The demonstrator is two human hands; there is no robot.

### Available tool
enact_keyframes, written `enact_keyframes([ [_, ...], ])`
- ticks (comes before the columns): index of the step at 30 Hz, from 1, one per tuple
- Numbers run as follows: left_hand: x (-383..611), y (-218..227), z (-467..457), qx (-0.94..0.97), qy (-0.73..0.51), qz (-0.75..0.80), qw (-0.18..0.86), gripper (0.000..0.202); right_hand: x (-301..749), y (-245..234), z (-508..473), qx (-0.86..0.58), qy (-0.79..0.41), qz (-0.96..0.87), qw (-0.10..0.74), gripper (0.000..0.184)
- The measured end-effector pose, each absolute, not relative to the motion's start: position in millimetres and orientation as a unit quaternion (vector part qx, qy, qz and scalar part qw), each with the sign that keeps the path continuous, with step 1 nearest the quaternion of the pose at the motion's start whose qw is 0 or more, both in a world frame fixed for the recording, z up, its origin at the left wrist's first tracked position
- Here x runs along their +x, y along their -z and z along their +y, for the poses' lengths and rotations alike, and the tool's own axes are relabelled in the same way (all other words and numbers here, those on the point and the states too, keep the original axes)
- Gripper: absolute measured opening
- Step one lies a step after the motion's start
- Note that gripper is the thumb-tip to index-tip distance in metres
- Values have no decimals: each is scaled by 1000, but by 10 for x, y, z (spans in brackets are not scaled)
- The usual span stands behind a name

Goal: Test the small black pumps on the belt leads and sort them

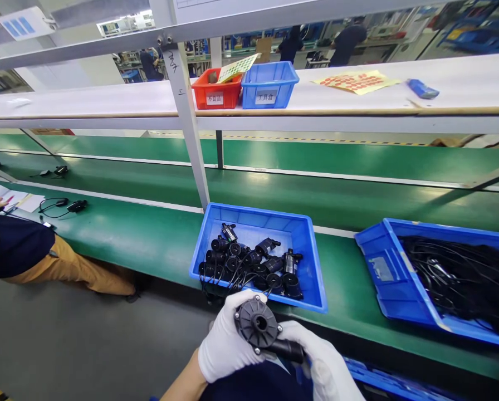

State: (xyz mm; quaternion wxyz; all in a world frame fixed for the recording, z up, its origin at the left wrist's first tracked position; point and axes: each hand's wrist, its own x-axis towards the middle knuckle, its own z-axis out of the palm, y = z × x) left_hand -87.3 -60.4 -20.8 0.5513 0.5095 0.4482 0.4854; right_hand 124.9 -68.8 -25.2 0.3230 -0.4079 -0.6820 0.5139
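Both my hands wear white gloves and hold one black pump-like part (261, 328) with a round, screwed face turned up. My left hand (224, 342) wraps round its round head. My right hand (322, 365) grips its cylindrical body from the right. Just beyond them a blue bin (312, 262) on the green bench edge holds several of the same black parts with wires.
A second blue bin (383, 273) at right is full of black cables. A seated co-worker (28, 256) is at left by papers and black parts. On the upper shelf stand a red bin (214, 92) and a blue bin (268, 83), beside sticker sheets (356, 82).
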Motion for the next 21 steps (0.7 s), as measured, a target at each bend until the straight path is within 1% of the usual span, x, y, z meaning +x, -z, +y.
enact_keyframes([
  [2, -828, 201, -595, 494, -496, 448, 556, 69, 1265, 273, -691, -408, -518, -677, 326, 80],
  [5, -747, 172, -606, 484, -499, 463, 550, 69, 1268, 300, -700, -439, -515, -645, 356, 77],
  [8, -711, 100, -625, 486, -469, 499, 543, 74, 1236, 297, -687, -498, -506, -595, 377, 64],
  [10, -755, 38, -629, 486, -436, 508, 562, 77, 1193, 257, -658, -531, -543, -535, 370, 58],
  [11, -802, 11, -626, 485, -421, 500, 581, 74, 1165, 226, -638, -544, -577, -487, 366, 60],
  [14, -999, -34, -613, 441, -440, 468, 626, 50, 1077, 115, -549, -564, -673, -316, 359, 67],
  [16, -1106, -41, -621, 385, -491, 469, 624, 50, 1029, 58, -473, -567, -701, -248, 353, 69],
  [18, -1132, -45, -659, 352, -523, 488, 603, 44, 986, 25, -408, -568, -708, -246, 339, 70],
  [19, -1110, -47, -687, 350, -522, 496, 599, 41, 962, 14, -387, -569, -699, -276, 334, 70],
  [20, -1067, -45, -715, 351, -515, 501, 601, 42, 935, 5, -379, -570, -680, -320, 332, 71],
  [21, -1011, -36, -741, 346, -509, 505, 605, 51, 906, -4, -384, -570, -655, -369, 332, 71],
])
